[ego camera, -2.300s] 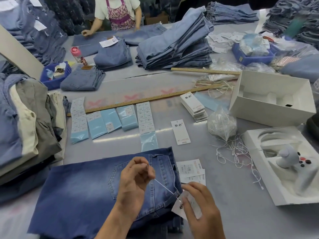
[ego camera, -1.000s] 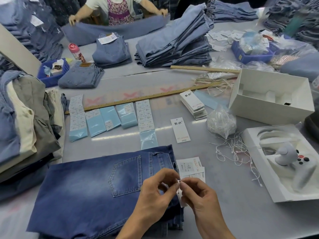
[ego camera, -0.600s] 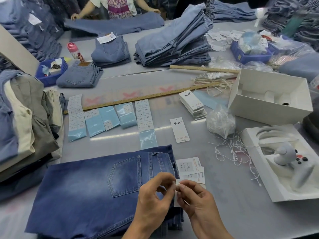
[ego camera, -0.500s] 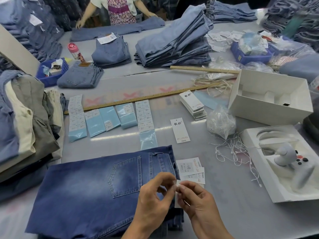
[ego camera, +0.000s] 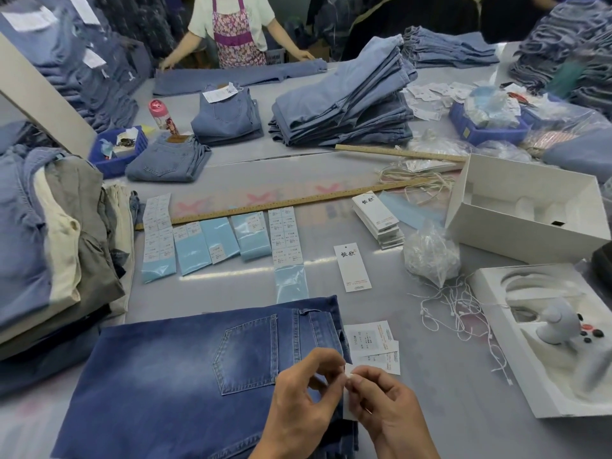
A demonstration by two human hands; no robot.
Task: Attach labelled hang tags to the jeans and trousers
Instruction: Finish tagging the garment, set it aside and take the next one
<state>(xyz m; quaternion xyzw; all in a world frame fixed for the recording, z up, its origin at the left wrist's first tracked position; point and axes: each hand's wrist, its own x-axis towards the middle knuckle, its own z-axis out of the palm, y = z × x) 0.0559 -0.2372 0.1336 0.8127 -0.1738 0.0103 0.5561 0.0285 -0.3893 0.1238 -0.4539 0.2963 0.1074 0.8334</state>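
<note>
Folded dark blue jeans (ego camera: 172,376) lie in front of me, back pocket up, waistband to the right. My left hand (ego camera: 304,402) and my right hand (ego camera: 387,412) meet over the waistband edge and pinch a white hang tag (ego camera: 348,397) between thumb and fingertips. The tag's string is hidden by my fingers. Two printed labels (ego camera: 372,342) lie just right of the waistband. A single white hang tag (ego camera: 352,267) lies farther up the table, and a stack of hang tags (ego camera: 377,215) lies behind it.
Sticker sheets (ego camera: 218,240) and a wooden ruler (ego camera: 265,205) lie beyond the jeans. Loose strings (ego camera: 463,313), a plastic bag (ego camera: 430,256) and white boxes (ego camera: 523,207) are to the right. Folded trousers (ego camera: 49,233) are stacked at left. A person (ego camera: 236,31) folds jeans at the far side.
My left hand has come down from pulling the string up over the pocket to meet my right hand at the tag. Since then both hands stay pinched together at the waistband edge.
</note>
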